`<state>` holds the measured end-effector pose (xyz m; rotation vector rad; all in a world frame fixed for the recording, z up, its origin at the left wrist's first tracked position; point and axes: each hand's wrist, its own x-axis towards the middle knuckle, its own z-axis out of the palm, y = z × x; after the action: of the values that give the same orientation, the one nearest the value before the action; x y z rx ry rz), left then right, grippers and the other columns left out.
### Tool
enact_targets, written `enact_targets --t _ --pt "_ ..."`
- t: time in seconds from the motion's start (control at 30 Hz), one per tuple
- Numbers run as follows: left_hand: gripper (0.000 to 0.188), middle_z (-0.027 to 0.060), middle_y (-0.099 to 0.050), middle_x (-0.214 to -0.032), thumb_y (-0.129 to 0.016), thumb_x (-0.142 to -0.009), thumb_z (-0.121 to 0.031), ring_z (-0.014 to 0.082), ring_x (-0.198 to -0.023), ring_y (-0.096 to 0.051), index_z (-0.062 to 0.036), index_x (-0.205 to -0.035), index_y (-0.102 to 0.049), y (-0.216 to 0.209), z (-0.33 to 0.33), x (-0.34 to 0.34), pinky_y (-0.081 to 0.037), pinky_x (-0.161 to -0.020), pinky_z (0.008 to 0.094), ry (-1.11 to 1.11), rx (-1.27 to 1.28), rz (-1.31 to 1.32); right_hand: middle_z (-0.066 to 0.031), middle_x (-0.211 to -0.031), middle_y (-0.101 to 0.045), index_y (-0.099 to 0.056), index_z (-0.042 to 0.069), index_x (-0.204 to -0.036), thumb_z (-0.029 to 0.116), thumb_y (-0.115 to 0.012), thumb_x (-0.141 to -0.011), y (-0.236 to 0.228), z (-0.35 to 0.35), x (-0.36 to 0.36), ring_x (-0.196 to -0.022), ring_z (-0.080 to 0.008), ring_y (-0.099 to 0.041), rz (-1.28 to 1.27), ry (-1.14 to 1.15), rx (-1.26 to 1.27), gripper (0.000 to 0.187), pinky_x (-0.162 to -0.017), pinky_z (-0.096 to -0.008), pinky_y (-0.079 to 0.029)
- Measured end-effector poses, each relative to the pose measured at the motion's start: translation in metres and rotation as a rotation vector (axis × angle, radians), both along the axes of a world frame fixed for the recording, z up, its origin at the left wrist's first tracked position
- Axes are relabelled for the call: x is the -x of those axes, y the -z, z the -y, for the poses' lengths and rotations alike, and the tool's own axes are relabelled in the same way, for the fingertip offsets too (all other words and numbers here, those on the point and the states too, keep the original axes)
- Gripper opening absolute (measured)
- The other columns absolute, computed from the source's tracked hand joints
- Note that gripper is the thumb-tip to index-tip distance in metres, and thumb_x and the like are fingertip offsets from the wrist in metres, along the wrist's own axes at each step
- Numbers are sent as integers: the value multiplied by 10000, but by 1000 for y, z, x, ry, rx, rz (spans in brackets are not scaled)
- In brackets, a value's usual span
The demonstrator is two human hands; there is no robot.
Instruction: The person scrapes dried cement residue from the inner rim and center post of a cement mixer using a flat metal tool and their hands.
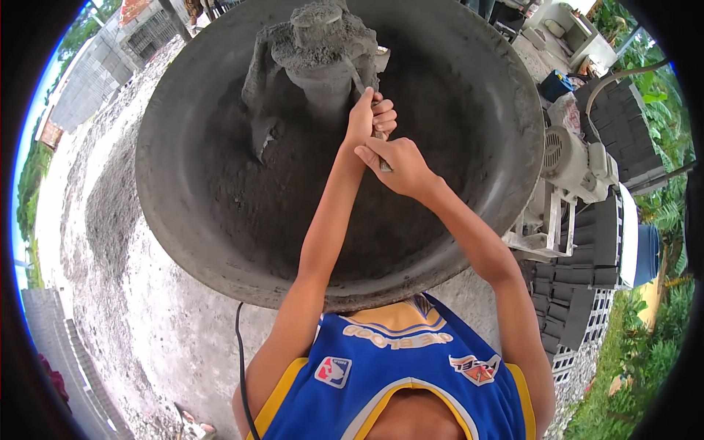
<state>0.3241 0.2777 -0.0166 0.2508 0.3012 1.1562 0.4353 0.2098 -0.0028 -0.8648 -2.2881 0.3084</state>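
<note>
Both my hands are closed round a narrow, flat-looking metal bar [384, 166] coated in grey. My left hand [372, 117] grips it farther up, and my right hand [402, 163] holds it close to its lower end. The bar's upper end reaches the central hub [323, 81] of a large round mixer pan [165, 198] and seems to touch it. Thick grey cement-like mix cakes the hub's top and a mixing arm [253, 117] on its left. More dark grey mix [293, 213] lies across the pan's bottom. My fingers hide the bar's middle.
An electric motor [565, 158] on a metal frame stands right of the pan. Stacked grey blocks [572, 293] lie beyond it, near a blue barrel [647, 253]. A black cable [240, 345] hangs by my left arm. Gravel [114, 213] is piled at left.
</note>
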Motion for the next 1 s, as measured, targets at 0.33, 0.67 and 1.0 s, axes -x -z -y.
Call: enact_targets --t 0.33,0.67,1.0 --pt "182 1 -397 -665 -464 -954 -225 76 -511 -353 -45 -930 -480 2 -8 -8 -321 -460 221 -16 -15 65 -136 -507 -480 -511 50 -660 284 -560 -898 -7 -7 -5 -450 -324 -489 -176 -14 81 338 -443 -397 -370" --pt "223 8 -410 -674 -411 -978 -251 75 -517 -354 -57 -890 -477 16 -21 3 -313 -451 213 -26 68 250 -152 -519 -495 -500 78 -656 298 -569 -889 2 -17 -4 -473 -333 -521 57 19 -2 329 -457 -415 -398" --pt "217 16 -440 -695 -419 -978 -235 109 -571 -416 -42 -911 -492 23 -16 12 -362 -521 243 -70 46 212 -150 -500 -472 -560 70 -685 300 -545 -904 11 -3 4 -465 -343 -507 -32 -7 -2 318 -448 -401 -382"
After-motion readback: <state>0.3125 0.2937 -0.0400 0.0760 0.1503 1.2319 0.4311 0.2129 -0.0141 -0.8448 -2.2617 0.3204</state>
